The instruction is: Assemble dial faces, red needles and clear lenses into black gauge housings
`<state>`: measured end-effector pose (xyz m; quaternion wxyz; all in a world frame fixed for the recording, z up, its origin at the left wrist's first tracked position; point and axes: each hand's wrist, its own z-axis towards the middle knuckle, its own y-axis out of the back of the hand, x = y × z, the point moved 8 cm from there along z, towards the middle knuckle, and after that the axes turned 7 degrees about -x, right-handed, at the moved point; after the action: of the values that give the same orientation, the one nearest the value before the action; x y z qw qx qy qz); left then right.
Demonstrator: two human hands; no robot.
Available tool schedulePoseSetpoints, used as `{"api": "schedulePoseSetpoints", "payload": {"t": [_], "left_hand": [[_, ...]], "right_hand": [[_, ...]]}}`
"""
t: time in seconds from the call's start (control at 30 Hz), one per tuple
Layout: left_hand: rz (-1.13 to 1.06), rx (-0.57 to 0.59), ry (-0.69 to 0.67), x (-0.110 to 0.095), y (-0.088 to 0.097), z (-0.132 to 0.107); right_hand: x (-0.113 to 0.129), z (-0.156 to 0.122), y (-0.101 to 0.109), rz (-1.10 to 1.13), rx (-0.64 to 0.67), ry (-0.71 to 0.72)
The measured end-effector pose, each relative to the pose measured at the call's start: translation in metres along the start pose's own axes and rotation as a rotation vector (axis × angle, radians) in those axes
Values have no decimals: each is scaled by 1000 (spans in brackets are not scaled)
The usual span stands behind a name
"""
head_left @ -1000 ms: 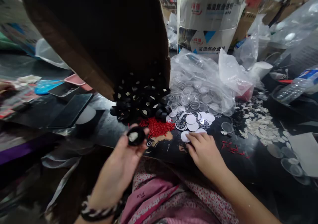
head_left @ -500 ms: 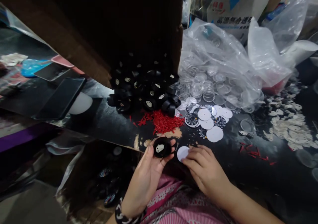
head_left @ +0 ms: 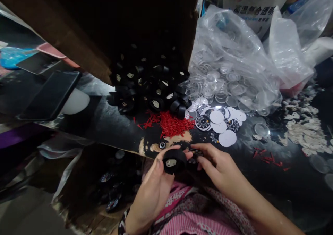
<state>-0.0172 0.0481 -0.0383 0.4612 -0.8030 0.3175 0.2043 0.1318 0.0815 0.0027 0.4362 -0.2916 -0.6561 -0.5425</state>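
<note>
My left hand (head_left: 153,186) is closed around a round black casing (head_left: 173,161) with a small white patch, held over the table's near edge. My right hand (head_left: 217,165) pinches a small printed dial disc (head_left: 194,156) right beside that casing, fingertips almost touching it. Just beyond lie a heap of red needles (head_left: 173,123), loose white and printed discs (head_left: 221,125) and a pile of black casings (head_left: 153,89) spilling from a tipped cardboard box (head_left: 104,26).
A clear bag of transparent round lenses (head_left: 229,78) sits behind the discs. Pale small pieces (head_left: 304,131) are scattered at right. A dark phone (head_left: 49,94) and a white disc (head_left: 75,101) lie at left. Finished pieces lie in a box below the table edge (head_left: 111,190).
My right hand lifted a disc off the table and brought it to the black casing. My left hand moved the casing right and nearer to me. The view tilted down.
</note>
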Motion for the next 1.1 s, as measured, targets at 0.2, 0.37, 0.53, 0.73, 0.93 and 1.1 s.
{"api": "schedulePoseSetpoints", "payload": {"t": [0.2,0.37,0.53,0.73,0.93,1.1], "left_hand": [[30,-135,-89,-10,1,9],[94,-77,25,4,-8,12],[207,-37,22,15,-7,12],[359,5,3,15,0,15],[282,-13,5,17,-1,16],[363,-72,-12,11,-5,18]], "right_hand": [[1,19,13,212,-118,-188],[11,21,19,96,-192,-89],[22,26,12,-30,-217,-36],[6,33,1,28,-94,-187],[2,34,0,-27,-86,-183],[4,26,-10,67,-43,-136]]}}
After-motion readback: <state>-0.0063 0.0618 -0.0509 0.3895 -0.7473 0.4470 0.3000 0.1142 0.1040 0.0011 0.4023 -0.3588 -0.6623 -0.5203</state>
